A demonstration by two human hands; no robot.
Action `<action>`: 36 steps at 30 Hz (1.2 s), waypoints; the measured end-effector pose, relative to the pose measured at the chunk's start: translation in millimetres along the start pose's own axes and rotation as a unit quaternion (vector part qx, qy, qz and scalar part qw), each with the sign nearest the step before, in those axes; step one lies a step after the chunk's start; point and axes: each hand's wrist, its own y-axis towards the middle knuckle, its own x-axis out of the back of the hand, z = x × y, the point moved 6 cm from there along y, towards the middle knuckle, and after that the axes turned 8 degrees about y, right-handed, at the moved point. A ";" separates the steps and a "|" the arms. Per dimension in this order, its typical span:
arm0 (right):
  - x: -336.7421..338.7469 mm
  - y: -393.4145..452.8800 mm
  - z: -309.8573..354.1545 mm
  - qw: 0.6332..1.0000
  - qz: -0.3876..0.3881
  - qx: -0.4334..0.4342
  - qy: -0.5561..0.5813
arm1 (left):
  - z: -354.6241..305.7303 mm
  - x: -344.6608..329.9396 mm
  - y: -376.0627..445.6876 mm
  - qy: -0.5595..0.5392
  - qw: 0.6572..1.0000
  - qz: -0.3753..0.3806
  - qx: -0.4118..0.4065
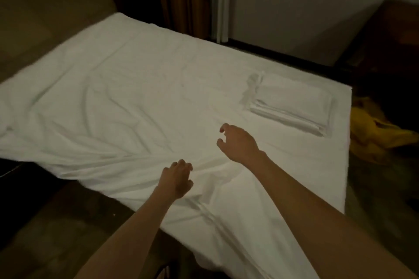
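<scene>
Light, limp sheet (140, 102), crease-prone; best pinched at near bunched ridge under flat-resting left hand (176, 179). Right hand (238, 140) loosely curled, empty.

Two arms in view, both mine. Left hand (178, 179): bare, slim fingers, rounded tips, knuckles faintly marked; nails too blurred to read. Right hand (238, 142): bare likewise, narrow across the back, thumb and fingers slender. Left forearm (136, 222): bare skin from wrist to the bottom edge of view, lean, widening gradually toward the elbow. Right forearm (317, 199): bare along its whole visible length too, smooth, looking thicker close to the lens from the wide angle. Both wrists narrow. Dim light and blur soften all fine detail.
</scene>
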 end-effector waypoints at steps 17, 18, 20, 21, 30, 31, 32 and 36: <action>-205.5 -12.3 306.2 0.985 0.137 0.056 -0.091 | 381.8 127.8 -140.6 -0.038 0.985 -0.139 0.099; -207.0 -7.3 323.8 0.984 0.133 0.068 -0.091 | 393.1 119.8 -145.2 -0.045 0.985 -0.132 0.103; -206.5 5.0 359.4 0.983 0.127 0.093 -0.092 | 413.0 100.8 -151.0 -0.060 0.985 -0.118 0.112; -205.1 11.8 377.3 0.983 0.121 0.106 -0.093 | 421.4 90.9 -152.8 -0.067 0.985 -0.111 0.117; -185.1 87.0 523.2 0.965 0.072 0.232 -0.095 | 488.3 32.7 -150.2 -0.148 0.968 -0.069 0.190; -187.5 95.5 534.7 0.963 0.074 0.242 -0.096 | 498.6 29.7 -150.6 -0.158 0.965 -0.066 0.201; -191.7 104.2 545.8 0.961 0.078 0.249 -0.095 | 510.6 27.0 -150.8 -0.167 0.961 -0.062 0.213; -221.4 128.6 578.5 0.954 0.098 0.263 -0.104 | 566.1 23.4 -151.0 -0.190 0.949 -0.061 0.245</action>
